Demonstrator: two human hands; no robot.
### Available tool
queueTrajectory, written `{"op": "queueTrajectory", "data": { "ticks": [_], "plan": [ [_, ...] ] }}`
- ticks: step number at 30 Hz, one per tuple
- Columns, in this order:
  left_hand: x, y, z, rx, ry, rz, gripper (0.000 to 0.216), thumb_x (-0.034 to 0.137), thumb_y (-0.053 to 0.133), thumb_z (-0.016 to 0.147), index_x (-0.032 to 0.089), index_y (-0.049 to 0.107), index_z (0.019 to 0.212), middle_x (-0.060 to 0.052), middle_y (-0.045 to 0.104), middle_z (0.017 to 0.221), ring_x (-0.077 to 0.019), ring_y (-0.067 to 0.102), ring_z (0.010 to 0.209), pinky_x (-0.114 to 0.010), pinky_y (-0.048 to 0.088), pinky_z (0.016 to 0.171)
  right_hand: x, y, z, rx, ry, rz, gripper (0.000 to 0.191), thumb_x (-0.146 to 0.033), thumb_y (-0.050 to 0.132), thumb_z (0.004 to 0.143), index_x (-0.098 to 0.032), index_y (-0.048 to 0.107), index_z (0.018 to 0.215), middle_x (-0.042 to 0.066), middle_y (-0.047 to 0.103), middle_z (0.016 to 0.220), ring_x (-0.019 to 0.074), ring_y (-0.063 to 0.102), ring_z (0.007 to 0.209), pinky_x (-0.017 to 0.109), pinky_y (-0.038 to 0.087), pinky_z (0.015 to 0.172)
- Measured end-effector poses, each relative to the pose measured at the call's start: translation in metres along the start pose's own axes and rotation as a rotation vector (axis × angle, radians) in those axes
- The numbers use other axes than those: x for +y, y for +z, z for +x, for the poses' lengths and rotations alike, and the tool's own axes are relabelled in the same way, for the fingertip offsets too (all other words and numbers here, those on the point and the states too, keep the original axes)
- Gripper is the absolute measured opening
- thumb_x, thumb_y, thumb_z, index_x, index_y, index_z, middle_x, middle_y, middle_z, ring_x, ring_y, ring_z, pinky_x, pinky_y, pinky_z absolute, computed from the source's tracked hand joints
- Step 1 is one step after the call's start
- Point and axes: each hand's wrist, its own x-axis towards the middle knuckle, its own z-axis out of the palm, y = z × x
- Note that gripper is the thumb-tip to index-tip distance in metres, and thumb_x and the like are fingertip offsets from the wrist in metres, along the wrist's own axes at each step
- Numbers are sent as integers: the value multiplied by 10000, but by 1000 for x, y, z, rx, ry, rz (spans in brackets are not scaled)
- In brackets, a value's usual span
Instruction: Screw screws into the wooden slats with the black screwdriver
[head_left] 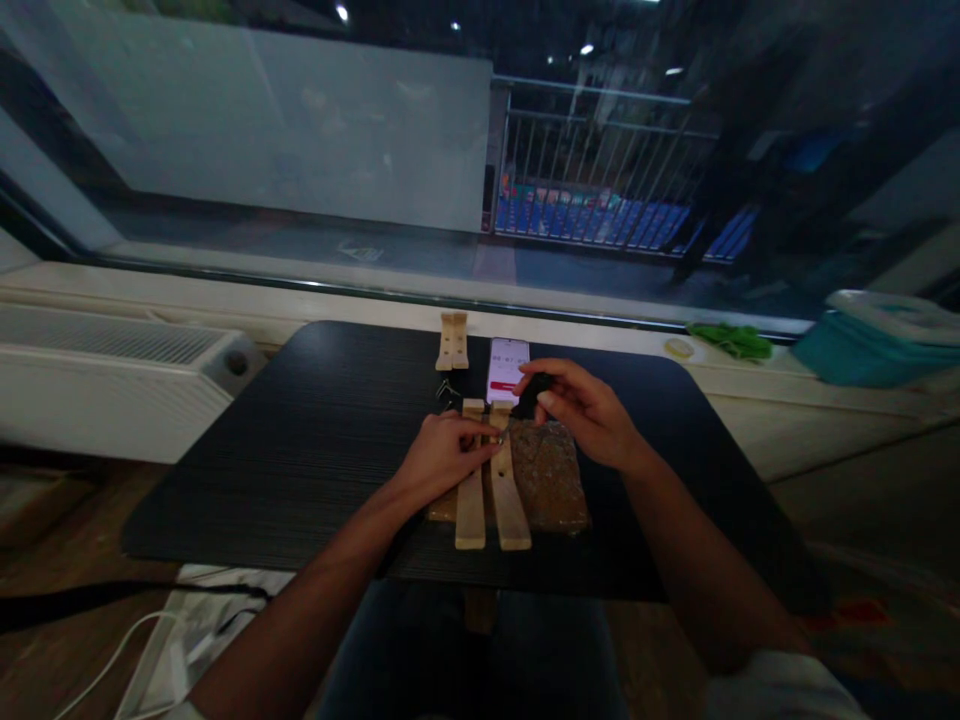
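Two long wooden pieces lie side by side across a brown plastic-wrapped block (551,480): the left wooden piece (471,510) and the right wooden piece (510,505), which has a hole in it. My left hand (446,450) reaches over both, thumb and fingertips pinched at a small shiny metal piece (500,438) on the right one. My right hand (589,410) grips a small black object (532,395) just above the upper end of that piece. Its exact kind is too dark to make out.
A phone (510,362) with a timer display lies behind the wood. Left of it are two short wooden pieces with holes (452,342) and some small metal parts (446,390). A radiator (120,370) stands left of the dark table (300,450). On the sill sits a teal container (862,345).
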Motion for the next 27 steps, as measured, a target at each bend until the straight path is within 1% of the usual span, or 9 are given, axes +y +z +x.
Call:
{"op": "queueTrajectory", "data": {
  "ticks": [4, 8, 14, 17, 20, 22, 24, 27],
  "plan": [
    [0, 2, 1, 31, -6, -29, 172, 259, 671, 843, 224, 787, 966, -18, 687, 745, -152, 572, 662, -271, 418, 643, -1, -1, 2, -18, 5, -26, 295, -314, 509, 933, -252, 545, 1219, 32, 651, 1020, 71, 587, 634, 247, 515, 603],
    [-1, 6, 1, 82, -5, -46, 142, 245, 676, 841, 218, 793, 916, -26, 724, 809, -164, 604, 719, -277, 436, 682, -5, -3, 9, -63, 0, -34, 296, -279, 508, 929, -238, 542, 1220, 34, 648, 1020, 60, 590, 636, 229, 513, 605],
    [2, 8, 0, 112, -1, -11, 125, 233, 683, 839, 227, 795, 896, -19, 716, 737, -173, 595, 708, -288, 433, 683, -14, -5, 23, -187, 15, -70, 312, -216, 480, 925, -214, 536, 1232, 35, 648, 1003, 50, 598, 632, 218, 519, 614],
    [2, 8, 0, 106, -8, -4, 124, 242, 683, 843, 239, 794, 897, -13, 709, 718, -172, 587, 697, -292, 422, 679, -15, -4, 27, -205, 12, -75, 349, -215, 493, 913, -231, 512, 1261, 24, 651, 981, 57, 619, 627, 227, 529, 616],
    [0, 9, 0, 115, -7, -5, 116, 251, 688, 842, 245, 795, 887, -12, 697, 693, -176, 580, 692, -294, 409, 663, -15, -3, 28, -218, 11, -94, 299, -229, 506, 908, -233, 545, 1204, 10, 652, 941, 60, 629, 632, 229, 532, 626],
    [-1, 10, 0, 124, -9, -8, 112, 249, 691, 839, 243, 795, 882, -14, 692, 689, -177, 576, 692, -290, 403, 649, -15, -3, 28, -219, 17, -97, 247, -240, 516, 902, -222, 565, 1144, 18, 649, 975, 56, 628, 633, 226, 528, 627],
    [-1, 11, -1, 121, -20, -16, 114, 246, 688, 842, 242, 794, 882, -17, 694, 703, -174, 575, 690, -285, 402, 639, -16, -4, 28, -213, 27, -97, 223, -245, 519, 898, -211, 561, 1115, 28, 636, 1015, 53, 627, 636, 228, 525, 633],
    [-1, 10, -2, 106, -22, -28, 123, 242, 680, 848, 233, 793, 895, -23, 693, 716, -170, 574, 687, -285, 404, 638, -16, -5, 28, -215, 42, -111, 214, -257, 521, 898, -205, 543, 1105, 28, 616, 1008, 58, 627, 646, 237, 518, 647]
  ]
}}
